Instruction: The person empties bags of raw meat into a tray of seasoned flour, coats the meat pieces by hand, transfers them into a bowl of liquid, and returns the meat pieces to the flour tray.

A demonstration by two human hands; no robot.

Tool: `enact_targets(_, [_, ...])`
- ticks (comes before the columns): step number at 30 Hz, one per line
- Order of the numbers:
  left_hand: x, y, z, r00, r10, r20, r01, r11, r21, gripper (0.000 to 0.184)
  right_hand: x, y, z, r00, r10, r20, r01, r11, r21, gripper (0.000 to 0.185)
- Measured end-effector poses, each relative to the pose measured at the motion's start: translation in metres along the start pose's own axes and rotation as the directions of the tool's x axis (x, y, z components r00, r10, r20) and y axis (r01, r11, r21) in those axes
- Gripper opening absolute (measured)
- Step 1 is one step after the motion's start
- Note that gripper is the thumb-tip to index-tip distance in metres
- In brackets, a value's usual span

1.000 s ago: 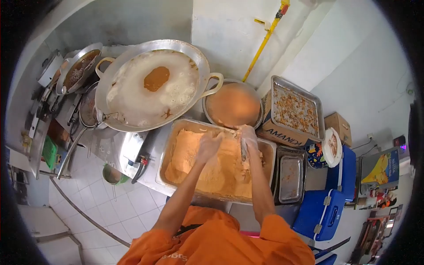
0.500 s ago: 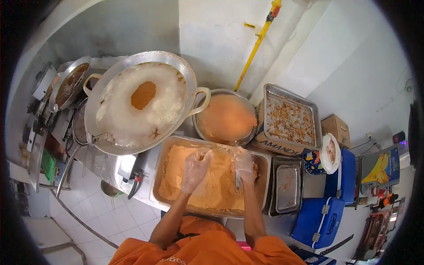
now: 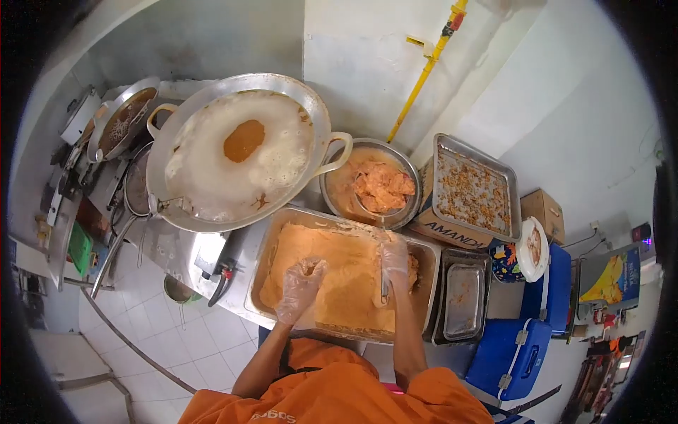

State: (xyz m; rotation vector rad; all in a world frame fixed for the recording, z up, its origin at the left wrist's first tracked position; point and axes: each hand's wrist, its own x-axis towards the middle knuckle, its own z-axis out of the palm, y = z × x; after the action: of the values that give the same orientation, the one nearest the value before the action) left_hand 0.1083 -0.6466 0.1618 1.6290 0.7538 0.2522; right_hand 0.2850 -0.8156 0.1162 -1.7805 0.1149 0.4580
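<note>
Both my hands wear clear plastic gloves dusted with orange flour. Below them lies a deep metal tray (image 3: 256, 283) filled with orange seasoned flour (image 3: 357, 300). Over the tray's left half is my left hand (image 3: 302, 286), its fingers curled in; what they hold, if anything, is hidden. My right hand (image 3: 393, 258) is closed around metal tongs (image 3: 385, 288) at the right part of the tray. Beside that hand, lumpy coated pieces (image 3: 412, 268) lie partly hidden in the flour. Behind the tray, a round metal bowl (image 3: 332, 194) holds raw marinated meat (image 3: 383, 186).
A large wok (image 3: 159, 180) of foaming oil stands at the upper left. On the right, a crumb-strewn tray (image 3: 515, 187) rests on a carton (image 3: 445, 232). Stacked metal pans (image 3: 462, 300), a patterned tub (image 3: 503, 254) and a blue cooler (image 3: 505, 357) stand nearby.
My left hand has drawn back toward my body, away from the tray's far side. My right hand stays at the right part of the tray with the tongs. The camera view has shifted slightly.
</note>
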Motion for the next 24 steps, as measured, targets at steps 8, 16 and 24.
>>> enact_targets(8, [-0.007,0.01,0.001,0.99,0.132,-0.049,-0.131,0.991,0.038,0.022,0.03,0.057,-0.02,0.95,-0.313,0.012,0.294,0.878,-0.377,0.033])
enact_targets(16, [0.059,-0.014,0.01,0.984,0.172,0.054,-0.17,0.984,-0.051,0.053,-0.08,-0.038,-0.035,0.989,0.079,0.125,-0.076,0.997,-0.03,0.024])
enact_targets(24, [0.092,-0.038,0.009,0.91,-0.137,0.392,0.36,0.728,-0.583,0.081,-0.151,0.028,-0.021,0.988,-0.054,0.147,0.102,0.932,-0.349,0.017])
